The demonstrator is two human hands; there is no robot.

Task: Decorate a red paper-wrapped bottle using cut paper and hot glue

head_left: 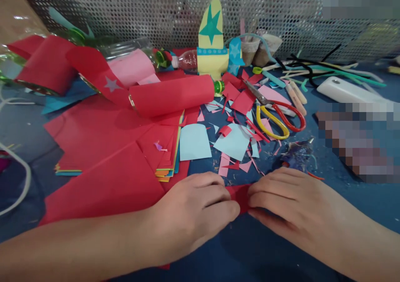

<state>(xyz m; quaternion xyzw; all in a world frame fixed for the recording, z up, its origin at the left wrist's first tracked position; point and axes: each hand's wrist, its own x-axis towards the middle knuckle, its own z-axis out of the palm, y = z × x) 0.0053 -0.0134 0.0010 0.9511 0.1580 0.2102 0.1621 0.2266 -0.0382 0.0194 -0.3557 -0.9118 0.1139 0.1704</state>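
Note:
Both my hands rest low on the blue table near its front edge. My left hand and my right hand meet over a small red paper piece, fingers curled and pressing on it from either side. Most of that piece is hidden under my fingers. A large red paper sheet lies just left of my left hand.
Behind my hands lie paper scraps, a light blue square, scissors with red and yellow handles, a bottle wrapped in red paper, a yellow paper rocket, a stack of coloured sheets, pipe cleaners and a white case.

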